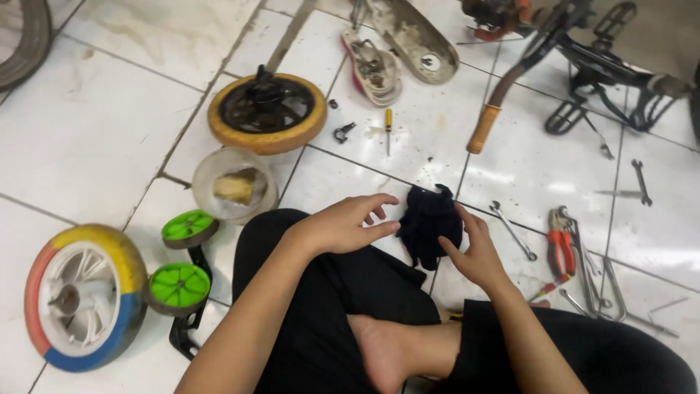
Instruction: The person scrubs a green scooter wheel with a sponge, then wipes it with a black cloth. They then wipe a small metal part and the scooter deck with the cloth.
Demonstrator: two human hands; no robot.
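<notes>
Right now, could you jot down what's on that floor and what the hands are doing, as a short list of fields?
Setting: white tiled floor, person seated cross-legged
Left hand: open, hovering beside the dark cloth
Right hand: fingers touching the cloth's right edge
Left of knees: multicoloured wheel, two green training wheels, clear bowl
Further back: yellow-rimmed wheel, small screwdriver
Right side: red pliers, wrenches, bicycle frame

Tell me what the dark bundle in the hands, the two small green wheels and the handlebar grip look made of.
Dark bundle: soft navy or black fabric, matte, judging by its folds and limp edges; possibly gloves. The right hand pinches it; the left hand hovers beside it. Small green wheels: glossy moulded plastic hubs with dark, likely rubber, rims. Handlebar grip: orange-brown, matte, probably rubber or foam.
</notes>
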